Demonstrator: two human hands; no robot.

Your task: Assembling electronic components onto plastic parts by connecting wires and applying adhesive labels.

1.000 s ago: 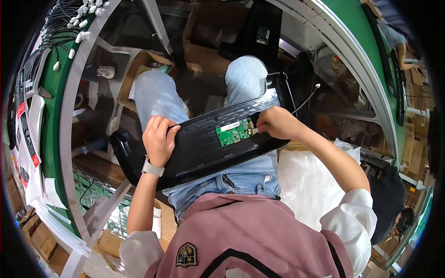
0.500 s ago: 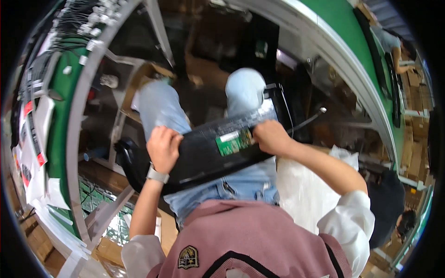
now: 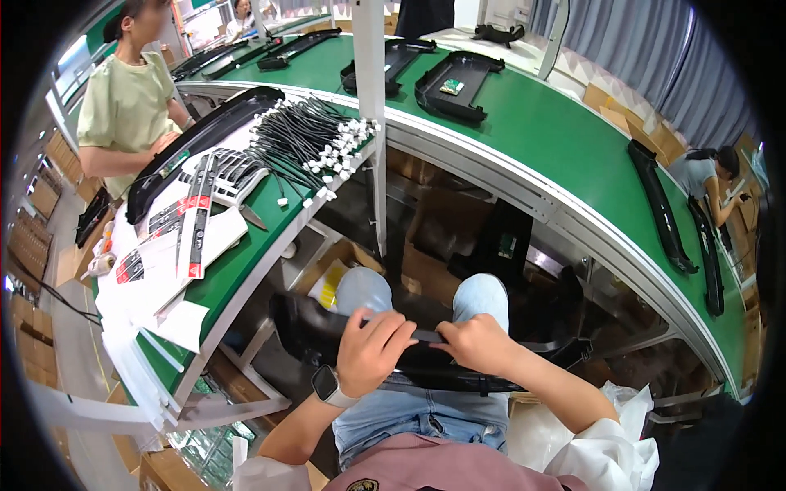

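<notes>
A long black plastic housing [image 3: 446,378] with curved ends lies across my lap, tilted so that its inside is mostly hidden. My left hand [image 3: 372,353] is closed on its far rim, left of the middle. My right hand [image 3: 476,348] pinches the same rim a short way to the right, thumb and fingers pressed together. A thin grey-black band shows between the two hands; whether it is the rim or a separate strip I cannot tell.
The green bench [image 3: 246,282] at left holds black cables with white connectors [image 3: 303,135], papers and labelled strips [image 3: 196,213]. A co-worker [image 3: 123,123] handles another black housing [image 3: 205,135] there. More housings [image 3: 460,86] lie on the curved green conveyor [image 3: 540,106].
The view has lifted toward the benches. The housing has tilted, hiding its green circuit board. My hands have come closer together, from its sides to its far rim.
</notes>
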